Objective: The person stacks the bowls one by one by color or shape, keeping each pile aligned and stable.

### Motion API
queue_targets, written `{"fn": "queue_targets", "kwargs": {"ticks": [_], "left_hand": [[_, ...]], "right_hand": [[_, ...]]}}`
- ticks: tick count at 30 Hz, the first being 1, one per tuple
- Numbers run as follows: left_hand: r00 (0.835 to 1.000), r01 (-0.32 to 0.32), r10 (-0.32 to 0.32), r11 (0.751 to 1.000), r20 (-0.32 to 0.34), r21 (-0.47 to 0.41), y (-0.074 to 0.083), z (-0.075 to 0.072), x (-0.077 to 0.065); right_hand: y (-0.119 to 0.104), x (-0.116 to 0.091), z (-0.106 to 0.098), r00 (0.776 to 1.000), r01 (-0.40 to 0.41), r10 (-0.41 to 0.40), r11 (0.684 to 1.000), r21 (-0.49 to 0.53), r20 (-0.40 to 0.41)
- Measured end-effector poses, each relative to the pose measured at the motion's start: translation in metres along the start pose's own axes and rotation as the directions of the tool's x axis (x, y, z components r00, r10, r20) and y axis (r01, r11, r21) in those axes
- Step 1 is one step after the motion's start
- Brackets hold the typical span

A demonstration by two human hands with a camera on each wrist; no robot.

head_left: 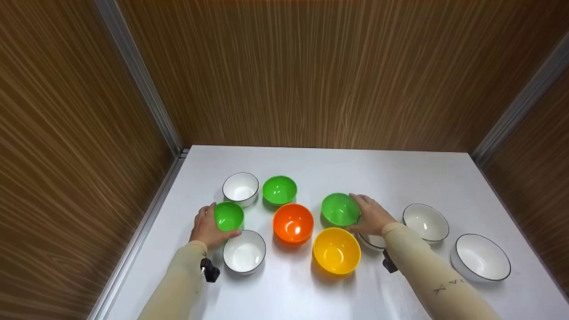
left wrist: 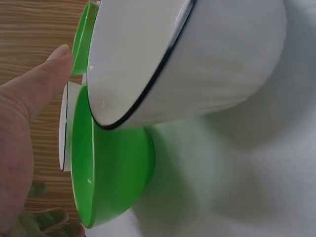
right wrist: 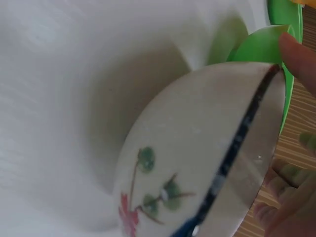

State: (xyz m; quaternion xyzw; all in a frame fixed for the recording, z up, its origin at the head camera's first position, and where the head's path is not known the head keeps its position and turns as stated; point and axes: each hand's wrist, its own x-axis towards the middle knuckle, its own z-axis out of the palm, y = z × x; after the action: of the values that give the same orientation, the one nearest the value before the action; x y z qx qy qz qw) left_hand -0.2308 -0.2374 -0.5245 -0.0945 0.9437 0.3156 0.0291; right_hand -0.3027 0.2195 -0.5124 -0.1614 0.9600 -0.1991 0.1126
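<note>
My left hand spreads around the left side of a small green bowl, thumb toward the near rim. In the left wrist view this green bowl stands on the table, with the thumb stretched above its rim level. On the right, my right hand reaches around the right side of another green bowl. Its thumb overlaps that bowl's rim in the right wrist view, fingers loosely bent. A white bowl is just before the left hand; another white bowl is partly hidden under the right.
Between the hands are an orange bowl and a yellow bowl. Farther back stand a third green bowl and a white bowl. Two white bowls are at right. Wood-grain panels enclose the white table.
</note>
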Motion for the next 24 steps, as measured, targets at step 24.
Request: {"fn": "queue_targets", "kwargs": {"ticks": [24], "left_hand": [[0.999,0.008,-0.008,1.0,0.045,0.012,-0.003,0.014,0.011]], "right_hand": [[-0.001,0.015,0.015,0.999,-0.039,0.04,0.998,-0.053,0.016]]}}
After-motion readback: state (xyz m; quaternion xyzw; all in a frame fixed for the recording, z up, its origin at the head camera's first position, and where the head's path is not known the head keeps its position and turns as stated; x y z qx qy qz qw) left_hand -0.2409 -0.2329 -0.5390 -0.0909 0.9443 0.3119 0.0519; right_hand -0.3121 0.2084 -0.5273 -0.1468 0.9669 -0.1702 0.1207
